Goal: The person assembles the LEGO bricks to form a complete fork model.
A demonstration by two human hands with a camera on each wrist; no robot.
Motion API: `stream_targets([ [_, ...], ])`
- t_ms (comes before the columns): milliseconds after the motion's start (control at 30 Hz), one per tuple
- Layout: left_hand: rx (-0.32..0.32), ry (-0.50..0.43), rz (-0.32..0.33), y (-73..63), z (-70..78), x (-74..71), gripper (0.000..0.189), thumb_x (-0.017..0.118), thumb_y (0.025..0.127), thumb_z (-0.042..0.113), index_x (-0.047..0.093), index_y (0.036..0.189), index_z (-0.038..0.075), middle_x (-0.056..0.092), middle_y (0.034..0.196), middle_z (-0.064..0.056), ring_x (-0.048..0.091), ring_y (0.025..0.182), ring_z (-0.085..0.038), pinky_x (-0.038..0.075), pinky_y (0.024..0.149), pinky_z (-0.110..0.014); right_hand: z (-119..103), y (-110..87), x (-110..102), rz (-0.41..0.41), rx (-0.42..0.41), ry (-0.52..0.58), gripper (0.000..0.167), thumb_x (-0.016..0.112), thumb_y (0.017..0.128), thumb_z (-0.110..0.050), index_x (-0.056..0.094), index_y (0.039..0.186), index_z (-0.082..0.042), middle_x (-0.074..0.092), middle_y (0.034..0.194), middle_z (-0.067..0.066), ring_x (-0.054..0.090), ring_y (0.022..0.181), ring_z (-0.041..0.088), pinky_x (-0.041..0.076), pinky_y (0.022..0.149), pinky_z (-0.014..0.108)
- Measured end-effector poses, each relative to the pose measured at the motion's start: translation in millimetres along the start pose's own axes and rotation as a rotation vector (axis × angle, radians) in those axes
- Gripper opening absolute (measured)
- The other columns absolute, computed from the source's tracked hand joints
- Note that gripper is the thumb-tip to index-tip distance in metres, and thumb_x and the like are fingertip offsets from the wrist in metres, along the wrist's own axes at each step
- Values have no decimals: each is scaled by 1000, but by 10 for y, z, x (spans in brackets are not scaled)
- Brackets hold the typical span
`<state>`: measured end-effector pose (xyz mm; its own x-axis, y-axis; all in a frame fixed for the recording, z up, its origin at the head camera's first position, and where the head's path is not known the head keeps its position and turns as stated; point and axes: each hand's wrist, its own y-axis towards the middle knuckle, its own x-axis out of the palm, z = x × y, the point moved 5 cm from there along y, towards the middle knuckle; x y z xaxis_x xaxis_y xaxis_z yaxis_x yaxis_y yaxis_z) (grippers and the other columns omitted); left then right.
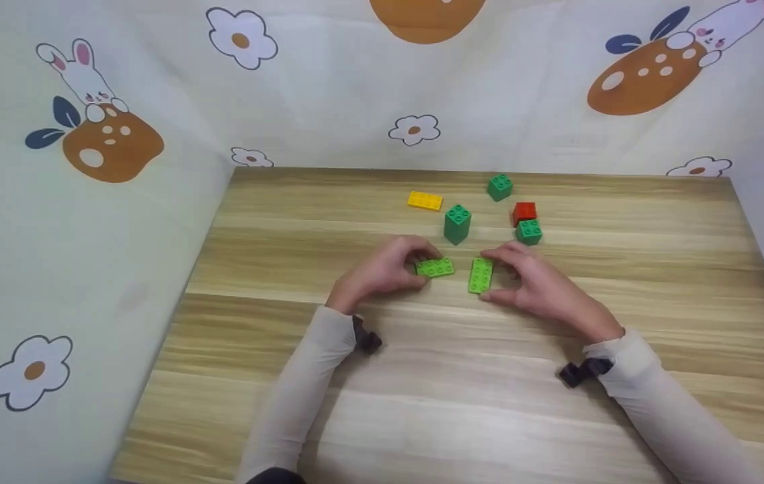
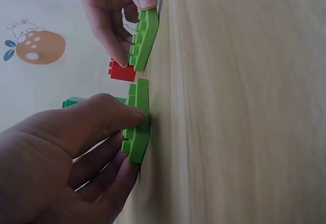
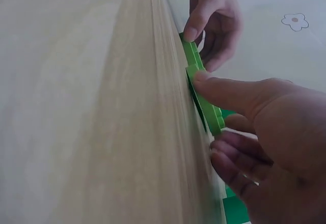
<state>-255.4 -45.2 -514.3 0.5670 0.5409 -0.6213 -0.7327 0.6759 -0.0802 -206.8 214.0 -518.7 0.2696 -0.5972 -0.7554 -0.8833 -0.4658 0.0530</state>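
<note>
Two flat light-green toy bricks with studs on top lie close over the wooden table, a small gap between them. My left hand (image 1: 400, 263) pinches the left light-green brick (image 1: 437, 267) between thumb and fingers; in the left wrist view the thumb presses the near side of this brick (image 2: 136, 132). On the other side, my right hand (image 1: 535, 282) grips the right light-green brick (image 1: 480, 276) at its two short ends. That brick (image 3: 206, 104) stands slightly tilted in the right wrist view, thumb on its near end.
Behind the hands stand a tall dark-green brick (image 1: 457, 225), a yellow flat brick (image 1: 425, 200) and a dark-green brick (image 1: 500, 187). A red brick (image 1: 525, 212) sits against another dark-green brick (image 1: 529, 232) beyond my right hand. A patterned cloth (image 1: 328, 87) rises at the table's back edge.
</note>
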Motion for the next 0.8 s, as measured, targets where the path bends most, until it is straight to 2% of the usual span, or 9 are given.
stream_targets([
  [100, 8, -1, -18, 6, 25, 30, 48, 85, 87, 4, 73, 133, 7, 76, 132, -6, 69, 117, -19, 57, 109, -35, 1, -22, -11, -10, 52, -40, 80, 93, 84, -50, 64, 149, -13, 63, 141, 6, 61, 128, 26, 53, 114, 53],
  [200, 9, -5, -26, 8, 38, 45, 47, 85, 87, 4, 73, 133, 7, 76, 132, -6, 70, 118, -20, 57, 109, -36, 0, -41, -34, -43, 78, -54, 78, 86, 89, -56, 62, 151, -17, 61, 145, 5, 57, 134, 26, 51, 117, 55],
  [333, 13, -15, -25, 6, 44, 53, 47, 85, 87, 3, 73, 132, 7, 76, 132, -7, 70, 118, -20, 57, 110, -36, 3, -56, -69, -81, 36, -49, 58, 80, 100, -35, 62, 153, -18, 62, 144, 6, 57, 133, 27, 51, 116, 56],
  [433, 18, -29, -27, 8, 34, 58, 45, 85, 88, 3, 74, 132, 7, 76, 132, -6, 70, 120, -20, 57, 110, -35, 18, -50, -92, -78, 0, -46, 48, 79, 100, -19, 67, 146, -14, 65, 136, 8, 61, 125, 27, 54, 110, 53],
  [600, 30, -24, -16, 18, 14, 50, 42, 82, 92, 4, 75, 133, 10, 77, 133, -3, 71, 121, -16, 56, 112, -34, 73, -25, -118, -66, -8, -21, 36, 82, 97, -15, 73, 131, -7, 69, 119, 8, 65, 105, 22, 59, 94, 41],
  [800, 31, 23, 15, 22, 10, 29, 40, 82, 93, 6, 76, 132, 11, 78, 131, -2, 71, 115, -14, 59, 107, -34, 139, -2, -160, -48, 7, 35, 31, 83, 95, -10, 73, 122, -2, 71, 101, 7, 65, 92, 18, 59, 80, 31],
])
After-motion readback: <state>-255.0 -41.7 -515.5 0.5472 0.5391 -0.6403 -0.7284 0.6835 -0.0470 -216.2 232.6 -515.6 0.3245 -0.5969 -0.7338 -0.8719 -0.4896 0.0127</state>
